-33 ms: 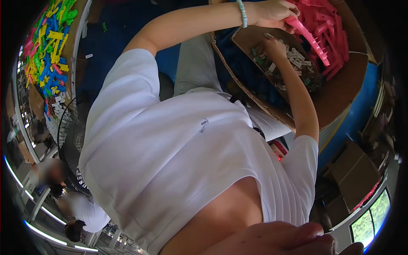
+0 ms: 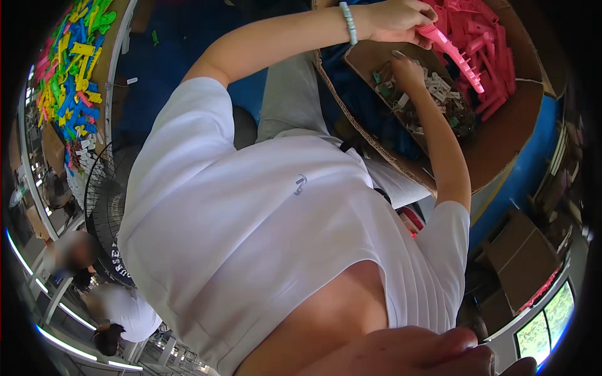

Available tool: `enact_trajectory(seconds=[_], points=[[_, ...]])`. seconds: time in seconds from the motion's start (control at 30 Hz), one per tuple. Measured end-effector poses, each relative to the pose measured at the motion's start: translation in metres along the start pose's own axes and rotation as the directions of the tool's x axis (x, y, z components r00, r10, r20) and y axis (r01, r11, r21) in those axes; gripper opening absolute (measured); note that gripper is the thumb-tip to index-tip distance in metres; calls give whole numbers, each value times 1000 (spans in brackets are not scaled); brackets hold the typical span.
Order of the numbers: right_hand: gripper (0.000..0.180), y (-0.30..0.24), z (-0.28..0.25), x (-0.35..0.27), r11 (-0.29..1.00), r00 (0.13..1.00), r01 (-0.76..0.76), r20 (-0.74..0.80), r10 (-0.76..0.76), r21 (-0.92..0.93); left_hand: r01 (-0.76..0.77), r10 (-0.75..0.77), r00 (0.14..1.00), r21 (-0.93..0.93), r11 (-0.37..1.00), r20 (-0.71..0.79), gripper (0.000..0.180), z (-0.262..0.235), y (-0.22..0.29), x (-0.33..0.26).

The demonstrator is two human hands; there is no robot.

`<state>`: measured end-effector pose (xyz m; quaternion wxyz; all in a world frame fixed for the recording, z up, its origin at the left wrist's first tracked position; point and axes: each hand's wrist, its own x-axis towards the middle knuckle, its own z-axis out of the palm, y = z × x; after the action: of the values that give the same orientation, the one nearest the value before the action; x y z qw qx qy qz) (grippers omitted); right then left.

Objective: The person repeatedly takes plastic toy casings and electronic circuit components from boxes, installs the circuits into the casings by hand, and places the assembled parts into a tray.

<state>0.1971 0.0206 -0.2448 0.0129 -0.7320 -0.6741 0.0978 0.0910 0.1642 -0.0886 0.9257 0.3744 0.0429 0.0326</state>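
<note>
Head view: the left hand [image 2: 401, 19], with a pale bead bracelet [image 2: 348, 22] at the wrist, is up at 1 o'clock. Its fingers are closed round one end of a long pink plastic clip [image 2: 453, 51]. The clip is slim and flat, bright pink, with a ridged or toothed edge, and it slants down toward 3 o'clock over a heap of pink plastic pieces [image 2: 495, 56] of the same colour.

Just below, the right hand [image 2: 407, 67] is dipped into an open cardboard box [image 2: 364, 59] that holds small white, grey and green parts [image 2: 439, 94]. Its fingertips are bunched among them, and I cannot tell whether they pinch one.

At 10 o'clock lies a pile of yellow, green, blue and pink plastic clips [image 2: 69, 62]. A floor fan [image 2: 103, 200] stands at 9 o'clock, and another person [image 2: 119, 316] is at 7 o'clock.
</note>
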Motion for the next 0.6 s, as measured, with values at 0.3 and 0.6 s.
enact_trajectory(seconds=[0.3,0.6], points=[[13,9,-90,-35,699,921,-87,-209,328,710,-303,295,953,-180,936,-71,30,10,-16,-119],[18,10,-138,-78,262,868,7,-136,478,965,-384,480,876,549,742,-36,56,23,-30,-119]])
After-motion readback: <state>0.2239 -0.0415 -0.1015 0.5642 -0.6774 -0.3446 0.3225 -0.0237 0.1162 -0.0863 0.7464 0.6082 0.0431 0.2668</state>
